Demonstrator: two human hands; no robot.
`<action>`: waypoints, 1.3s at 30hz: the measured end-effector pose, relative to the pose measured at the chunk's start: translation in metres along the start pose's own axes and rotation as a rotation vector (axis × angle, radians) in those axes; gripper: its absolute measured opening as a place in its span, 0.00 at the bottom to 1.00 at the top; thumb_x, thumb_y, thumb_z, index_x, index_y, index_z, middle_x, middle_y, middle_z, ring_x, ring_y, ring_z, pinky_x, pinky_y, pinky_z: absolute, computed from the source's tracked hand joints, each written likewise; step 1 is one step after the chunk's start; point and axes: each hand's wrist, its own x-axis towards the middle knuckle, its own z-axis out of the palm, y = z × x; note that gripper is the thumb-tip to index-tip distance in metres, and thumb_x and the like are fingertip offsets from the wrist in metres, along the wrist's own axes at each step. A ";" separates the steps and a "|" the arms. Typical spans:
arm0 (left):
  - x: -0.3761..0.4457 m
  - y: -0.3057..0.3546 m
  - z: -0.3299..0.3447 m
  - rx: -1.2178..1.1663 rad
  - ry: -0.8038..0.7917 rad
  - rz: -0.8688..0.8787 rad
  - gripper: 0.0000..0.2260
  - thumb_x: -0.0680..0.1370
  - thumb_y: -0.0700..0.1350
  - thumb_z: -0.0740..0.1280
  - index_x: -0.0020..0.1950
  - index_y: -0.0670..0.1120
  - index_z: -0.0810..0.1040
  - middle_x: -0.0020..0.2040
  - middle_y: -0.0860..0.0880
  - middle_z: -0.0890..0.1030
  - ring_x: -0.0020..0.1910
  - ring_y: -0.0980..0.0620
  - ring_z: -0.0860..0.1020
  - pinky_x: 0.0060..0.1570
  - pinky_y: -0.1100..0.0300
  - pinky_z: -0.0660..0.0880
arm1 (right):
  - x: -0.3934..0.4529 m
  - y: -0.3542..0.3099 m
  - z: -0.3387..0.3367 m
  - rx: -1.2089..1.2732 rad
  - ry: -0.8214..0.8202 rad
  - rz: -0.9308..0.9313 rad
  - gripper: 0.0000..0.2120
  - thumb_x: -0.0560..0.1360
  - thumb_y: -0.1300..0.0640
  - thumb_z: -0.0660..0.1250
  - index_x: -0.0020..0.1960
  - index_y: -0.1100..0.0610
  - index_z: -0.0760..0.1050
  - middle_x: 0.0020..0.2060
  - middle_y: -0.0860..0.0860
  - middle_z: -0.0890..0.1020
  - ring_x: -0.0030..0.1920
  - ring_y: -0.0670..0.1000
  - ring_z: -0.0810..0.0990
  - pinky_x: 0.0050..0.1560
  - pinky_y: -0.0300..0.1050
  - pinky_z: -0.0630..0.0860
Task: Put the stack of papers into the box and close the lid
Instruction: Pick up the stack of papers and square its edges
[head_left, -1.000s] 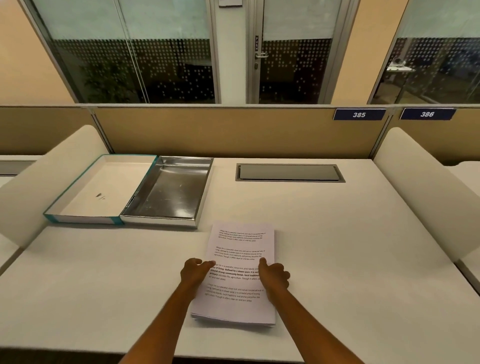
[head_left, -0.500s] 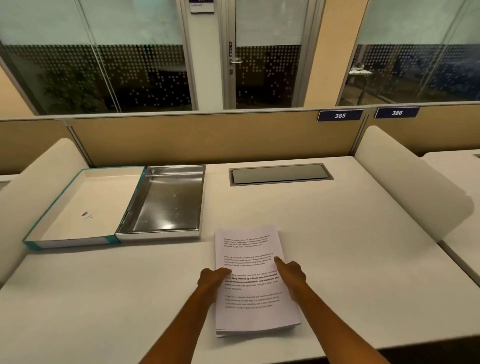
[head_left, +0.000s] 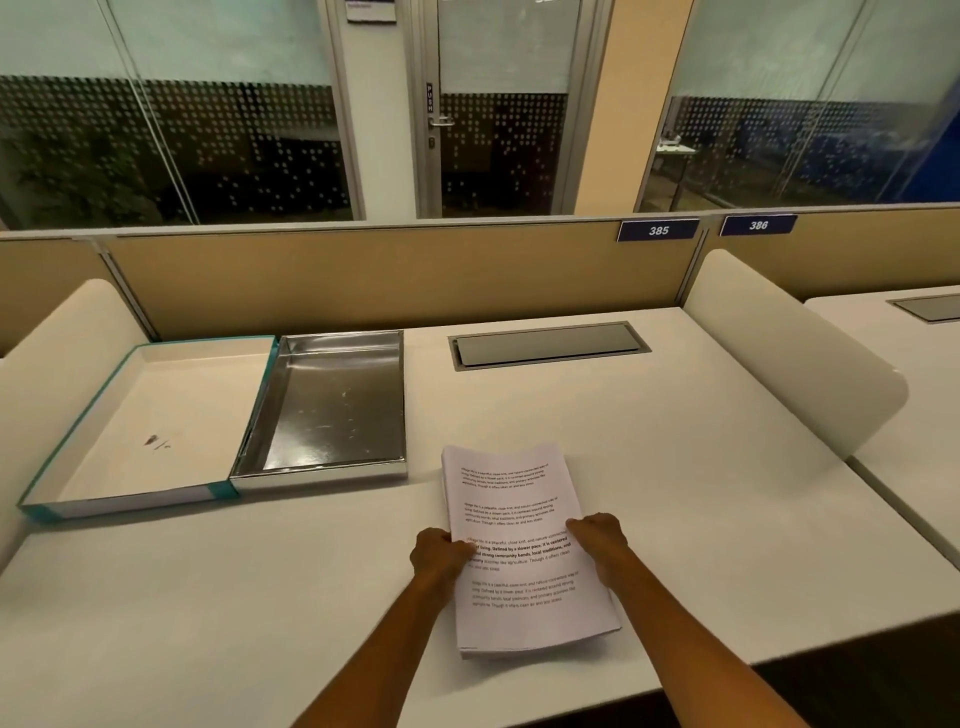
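Observation:
A thick stack of printed white papers (head_left: 519, 499) is on the white desk in front of me, its far end bowed slightly upward. My left hand (head_left: 439, 553) grips its left edge and my right hand (head_left: 597, 540) grips its right edge. The box lies open at the far left: a silver-lined tray (head_left: 332, 410) and, hinged to its left, a teal-edged lid (head_left: 140, 421) with a white inside, flat on the desk. Both are empty.
A grey cable hatch (head_left: 545, 345) is set into the desk (head_left: 208, 597) behind the papers. Curved white side dividers (head_left: 795, 353) flank the desk, and a tan partition (head_left: 363, 275) closes off the back. The desk's front edge runs just below the stack.
My hands have closed on the two side edges of the stack, and its far end has begun to curve up. The view has shifted left and nearer the desk.

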 end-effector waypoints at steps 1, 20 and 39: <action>0.001 0.000 -0.003 -0.005 -0.020 0.000 0.08 0.72 0.37 0.73 0.43 0.43 0.75 0.53 0.38 0.83 0.43 0.43 0.82 0.49 0.48 0.82 | -0.001 0.000 0.000 0.013 0.003 0.003 0.05 0.75 0.61 0.66 0.47 0.62 0.77 0.52 0.62 0.83 0.51 0.61 0.81 0.58 0.54 0.79; -0.005 0.050 0.004 -0.381 0.015 0.206 0.20 0.68 0.31 0.75 0.59 0.37 0.78 0.54 0.39 0.84 0.49 0.38 0.83 0.54 0.39 0.80 | -0.014 -0.038 -0.027 0.273 0.063 -0.438 0.08 0.79 0.55 0.64 0.58 0.50 0.74 0.46 0.47 0.82 0.40 0.46 0.83 0.30 0.32 0.76; -0.043 0.032 0.032 -0.360 0.195 0.664 0.11 0.75 0.48 0.69 0.52 0.44 0.74 0.48 0.45 0.82 0.45 0.49 0.82 0.39 0.65 0.80 | -0.032 -0.020 -0.050 0.359 -0.061 -0.715 0.13 0.74 0.46 0.60 0.59 0.42 0.68 0.51 0.42 0.80 0.50 0.48 0.81 0.42 0.41 0.81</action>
